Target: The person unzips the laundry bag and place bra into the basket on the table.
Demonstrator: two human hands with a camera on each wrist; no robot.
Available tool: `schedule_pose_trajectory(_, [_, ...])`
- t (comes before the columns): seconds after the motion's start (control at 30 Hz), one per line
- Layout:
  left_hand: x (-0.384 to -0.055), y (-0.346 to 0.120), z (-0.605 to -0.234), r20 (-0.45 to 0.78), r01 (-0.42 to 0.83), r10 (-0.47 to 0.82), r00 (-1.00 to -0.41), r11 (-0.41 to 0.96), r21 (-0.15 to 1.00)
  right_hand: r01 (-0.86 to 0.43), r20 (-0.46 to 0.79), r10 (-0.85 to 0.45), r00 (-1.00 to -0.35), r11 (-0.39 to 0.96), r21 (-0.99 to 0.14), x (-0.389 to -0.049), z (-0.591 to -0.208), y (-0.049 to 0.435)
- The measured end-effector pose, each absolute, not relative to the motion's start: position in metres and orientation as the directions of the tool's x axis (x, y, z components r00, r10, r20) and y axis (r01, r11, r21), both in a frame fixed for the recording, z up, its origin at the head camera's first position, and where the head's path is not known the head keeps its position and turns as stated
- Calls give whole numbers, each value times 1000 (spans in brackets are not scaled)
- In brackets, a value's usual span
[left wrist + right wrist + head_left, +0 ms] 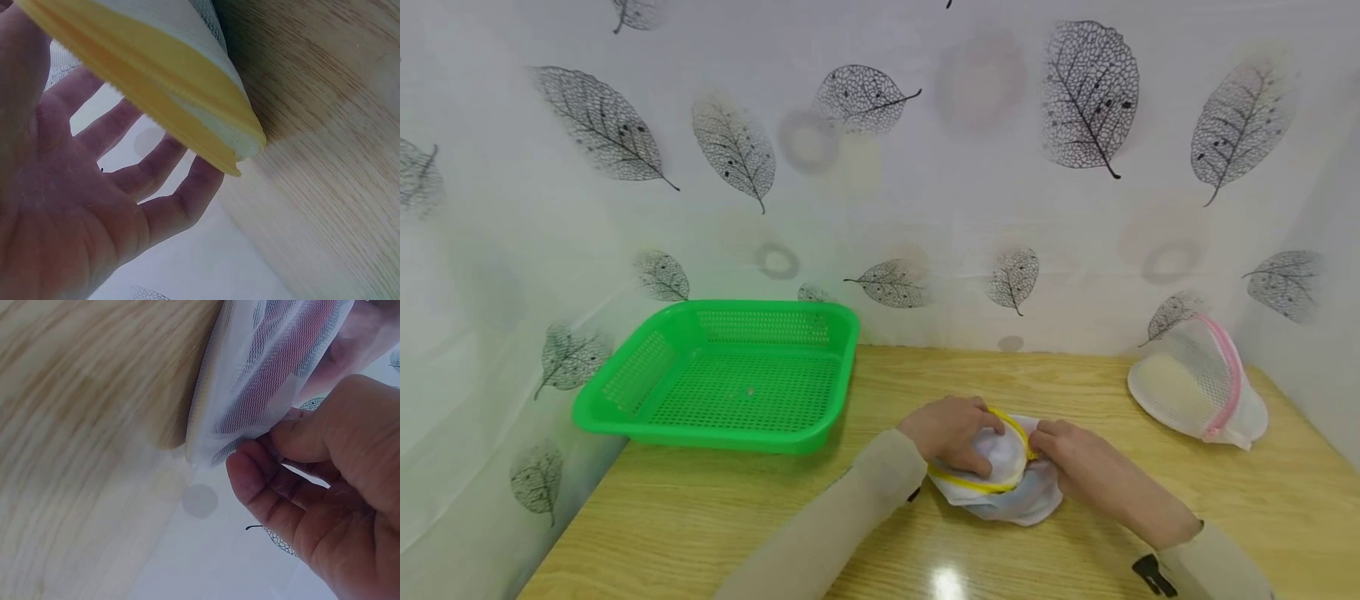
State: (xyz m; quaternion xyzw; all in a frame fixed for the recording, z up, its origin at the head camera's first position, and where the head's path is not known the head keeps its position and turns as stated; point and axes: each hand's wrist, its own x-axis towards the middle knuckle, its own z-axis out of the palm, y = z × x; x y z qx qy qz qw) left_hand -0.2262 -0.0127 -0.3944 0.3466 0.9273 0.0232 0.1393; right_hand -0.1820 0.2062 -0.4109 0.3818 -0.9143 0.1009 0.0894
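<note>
A white mesh laundry bag [1030,503] with a yellow zipper band [976,485] lies on the wooden table in front of me. My left hand [953,433] spans its round end, thumb and fingers bent over the yellow band. In the left wrist view, the fingertips [203,175] meet the zipper edge [215,164]. On the bag's right side, my right hand [1086,471] pinches the edge between thumb and fingers, near the end of the yellow band. Through the mesh [269,375] in the right wrist view, reddish and grey patches show. The pinched bit is hidden by the fingers.
A green perforated plastic basket [820,435] stands at the left back of the table [760,508]. At the right back sits another white mesh bag [1180,392] with a pink zipper band [1228,367]. A leaf-printed white curtain [955,217] hangs behind.
</note>
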Motion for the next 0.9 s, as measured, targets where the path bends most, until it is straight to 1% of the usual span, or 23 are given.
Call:
schedule_pose_trajectory(0.37, [-227,-13,-395,-248,636,649,-719,758,143,-745,267,-701,-661,655,-125,-180,-410,208])
schedule_pose_trajectory(0.67, [-227,-12,-395,-240,638,650,-721,758,136,-753,276,-707,-652,646,-123,-178,-410,210])
schedule_pose_trajectory(0.8, [-227,-13,-396,-225,653,665,-712,745,138,-748,273,-699,-661,644,-164,-177,-412,211])
schedule_pose_trajectory(0.9, [-228,-14,-397,-205,660,681,-703,732,169,-743,265,-694,-669,631,-222,-177,-414,212])
